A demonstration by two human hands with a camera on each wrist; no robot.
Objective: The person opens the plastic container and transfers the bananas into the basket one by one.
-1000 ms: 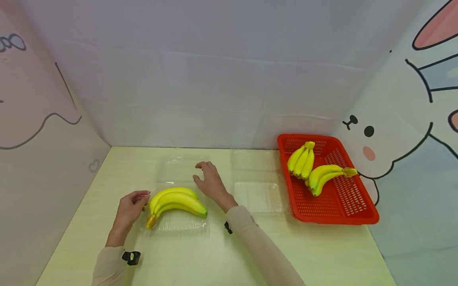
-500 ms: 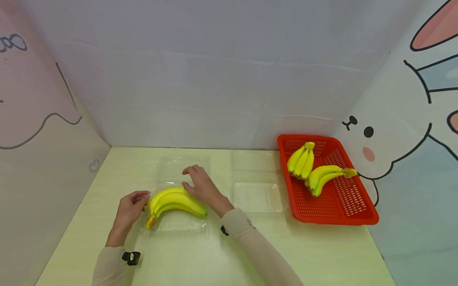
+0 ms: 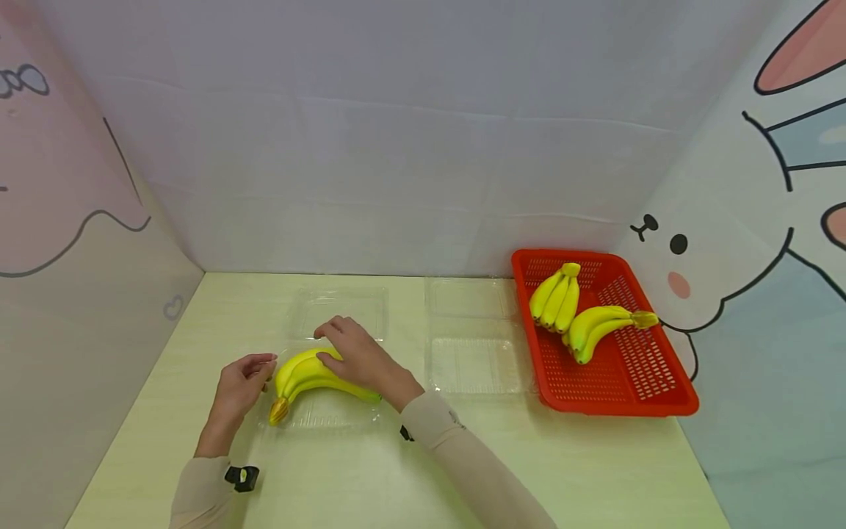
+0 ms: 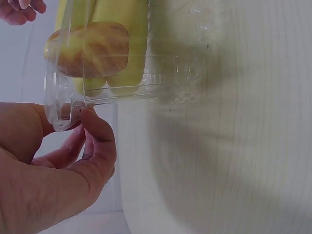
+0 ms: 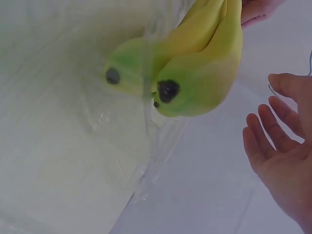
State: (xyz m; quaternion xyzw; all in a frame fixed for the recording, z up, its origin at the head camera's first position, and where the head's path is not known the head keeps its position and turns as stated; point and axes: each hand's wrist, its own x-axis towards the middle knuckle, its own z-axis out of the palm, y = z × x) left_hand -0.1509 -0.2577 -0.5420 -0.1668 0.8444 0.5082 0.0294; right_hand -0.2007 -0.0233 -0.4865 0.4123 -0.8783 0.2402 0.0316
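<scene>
A bunch of bananas [image 3: 311, 372] lies in the base of a clear plastic clamshell box [image 3: 324, 417], its brown stem end toward the left. The box's lid [image 3: 340, 305] is folded back behind it. My left hand [image 3: 239, 387] pinches the box's left rim between thumb and finger, as the left wrist view shows with the hand [image 4: 73, 165] at the rim [image 4: 66, 105]. Above the bananas hovers my right hand [image 3: 360, 358], its fingers loosely bent. In the right wrist view that hand [image 5: 285, 141] appears apart from the banana tips [image 5: 195, 83], with nothing in its grasp.
A second clear clamshell box [image 3: 476, 364] lies spread out to the right of the first. Beyond it, a red plastic basket [image 3: 615, 404] holds two more banana bunches [image 3: 557, 297]. White sheeting [image 3: 357, 184] rises behind the table, with printed side walls [image 3: 740, 242].
My right hand has moved left and slightly toward the front, from the box's right side to above the bananas. The left hand has stayed at the rim.
</scene>
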